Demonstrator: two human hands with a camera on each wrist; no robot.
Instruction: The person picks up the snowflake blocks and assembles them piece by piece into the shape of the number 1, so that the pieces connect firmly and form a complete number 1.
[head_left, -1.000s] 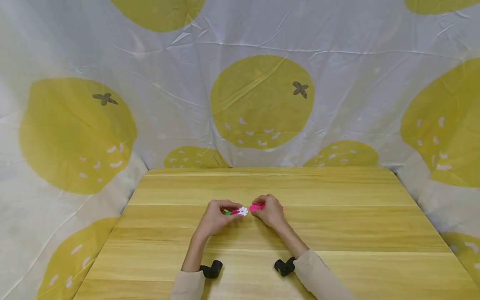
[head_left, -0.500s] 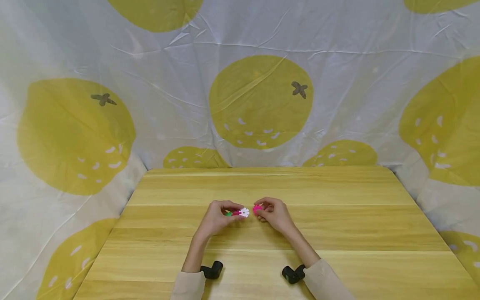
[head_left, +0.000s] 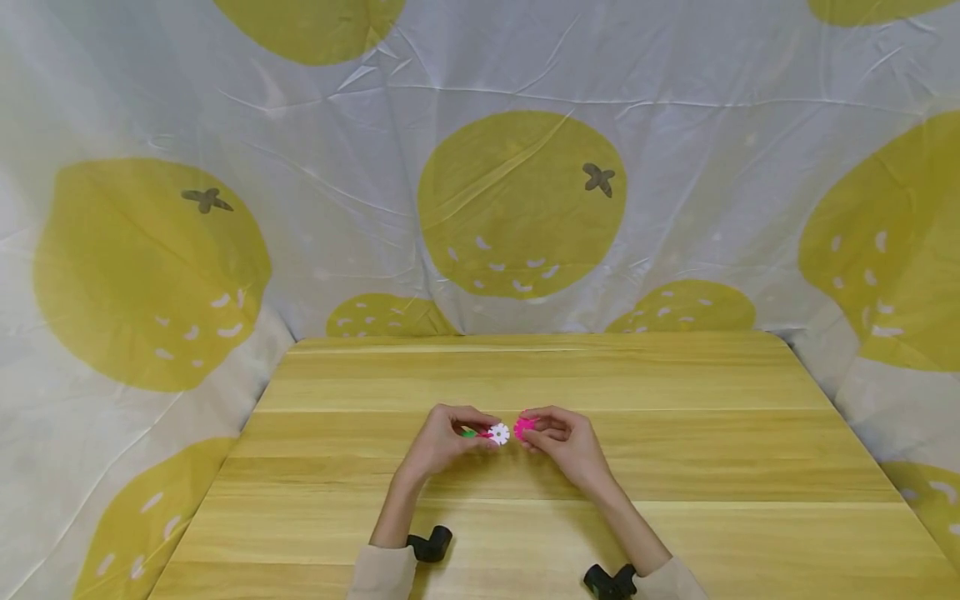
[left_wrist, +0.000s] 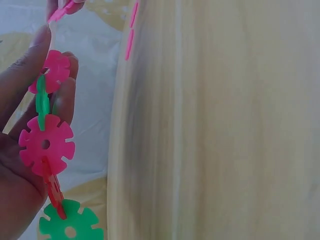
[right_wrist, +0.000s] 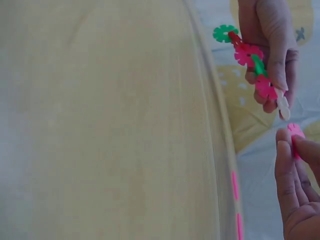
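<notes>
My left hand (head_left: 438,446) holds a chain of notched snowflake discs, its thumb and fingers pinching the end with the white disc (head_left: 498,433). In the left wrist view the chain runs along the palm: a pink disc (left_wrist: 59,70), a green disc (left_wrist: 42,97), another pink disc (left_wrist: 57,145), a red disc (left_wrist: 52,185) and a green disc (left_wrist: 82,222). Opposite, my right hand (head_left: 577,450) pinches a single pink disc (head_left: 524,427) between thumb and fingertips. In the head view a small gap separates this disc from the white one.
Two flat pink pieces (right_wrist: 235,185) lie on the wooden table (head_left: 675,467), seen edge-on in the wrist views. Black wrist cameras (head_left: 431,543) sit at both wrists. A lemon-print cloth (head_left: 675,167) hangs behind the table.
My right hand was over pink pieces on the table; it has drawn right and nearer with one pink disc, turning it toward the white disc. My left hand has shifted slightly right.
</notes>
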